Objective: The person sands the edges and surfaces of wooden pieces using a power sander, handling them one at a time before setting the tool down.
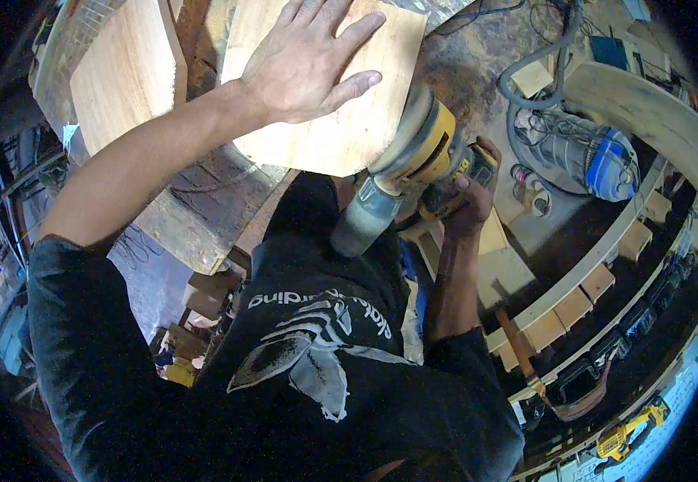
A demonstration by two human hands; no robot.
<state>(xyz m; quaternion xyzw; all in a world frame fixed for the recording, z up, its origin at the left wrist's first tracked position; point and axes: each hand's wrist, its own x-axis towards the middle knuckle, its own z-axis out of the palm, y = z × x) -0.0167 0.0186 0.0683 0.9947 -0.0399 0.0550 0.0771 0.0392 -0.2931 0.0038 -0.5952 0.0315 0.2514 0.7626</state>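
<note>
My left hand (pixel 305 64) lies flat with fingers spread on a pale wooden board (pixel 333 132) with cut corners. In my right hand (pixel 473 189) is the grip of a yellow and black orbital sander (pixel 429 145), fingers wrapped round its body. The sander is tilted on its side, its round pad right at the board's right edge. A clear, dusty dust canister (pixel 365 215) sticks out from it towards my body. Left of my forearm rests a second wooden board (pixel 128 76) of similar shape.
Both boards lie over a worn workbench (pixel 196 229). A grey hose (pixel 537 103) winds along the upper right, near a dusty blue and grey cylinder (pixel 606 161). Curved shelving with wooden blocks (pixel 569 309) lines the right side. A yellow power tool (pixel 630 430) lies at lower right.
</note>
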